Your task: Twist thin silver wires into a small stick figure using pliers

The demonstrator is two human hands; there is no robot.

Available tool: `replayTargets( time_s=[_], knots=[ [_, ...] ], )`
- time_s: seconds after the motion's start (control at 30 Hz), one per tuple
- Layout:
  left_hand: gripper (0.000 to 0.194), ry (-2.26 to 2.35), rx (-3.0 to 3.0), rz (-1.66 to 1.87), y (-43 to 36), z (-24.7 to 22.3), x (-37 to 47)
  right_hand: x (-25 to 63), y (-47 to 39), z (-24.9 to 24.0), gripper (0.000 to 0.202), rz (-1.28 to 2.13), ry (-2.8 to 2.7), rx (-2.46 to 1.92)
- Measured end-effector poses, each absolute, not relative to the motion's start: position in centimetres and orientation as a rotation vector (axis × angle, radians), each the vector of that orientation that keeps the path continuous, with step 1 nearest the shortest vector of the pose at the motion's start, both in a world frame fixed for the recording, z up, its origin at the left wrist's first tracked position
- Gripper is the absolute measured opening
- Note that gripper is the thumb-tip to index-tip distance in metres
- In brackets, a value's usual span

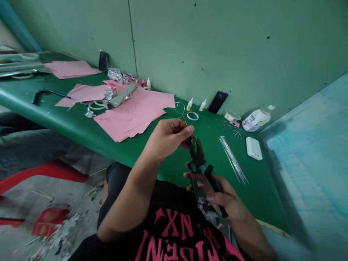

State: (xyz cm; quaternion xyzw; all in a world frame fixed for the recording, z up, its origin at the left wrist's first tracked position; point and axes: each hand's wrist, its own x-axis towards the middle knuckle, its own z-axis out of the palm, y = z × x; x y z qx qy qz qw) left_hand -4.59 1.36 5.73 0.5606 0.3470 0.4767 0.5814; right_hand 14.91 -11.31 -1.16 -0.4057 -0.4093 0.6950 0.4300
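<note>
Thin twisted wire [183,116] with a loop at its upper end is pinched in my left hand [170,137], its fingers closed together. My right hand [220,194] is wrapped round the dark handles of a pair of pliers [198,154]. The plier jaws point up and touch or nearly touch the wire just below my left fingertips; the exact contact is too small to tell. Just above my left hand, a white ring of tape [193,116] lies on the green table [174,165], near two small glue bottles [189,104].
Pink paper sheets [136,112] and crumpled foil [116,75] lie to the left. On the right are straight wires [233,159], a white power bank [254,148], a white bottle [256,119] and a phone [218,102]. Another person's leg [32,145] is at the left edge.
</note>
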Motion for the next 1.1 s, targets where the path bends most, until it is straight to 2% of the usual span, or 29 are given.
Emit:
replayTargets(
  time_s=[0.17,0.53,1.03,1.1],
  knots=[
    [0.019,0.802,1.265,1.057,1.5,6.0,-4.7,14.9,-11.9,-1.4,0.053,1.757,-0.897,-0.945],
    [0.021,0.781,1.246,1.065,1.5,5.7,-5.0,15.4,-11.6,-1.5,0.047,1.834,-0.936,-0.932],
    [0.023,0.814,1.239,1.071,1.4,5.5,-4.9,14.9,-11.3,-0.5,0.023,1.828,-1.03,-0.991],
    [0.024,0.831,1.244,1.069,1.6,5.2,-4.8,14.8,-11.4,-0.5,0.026,1.85,-1.0,-0.968]
  ],
)
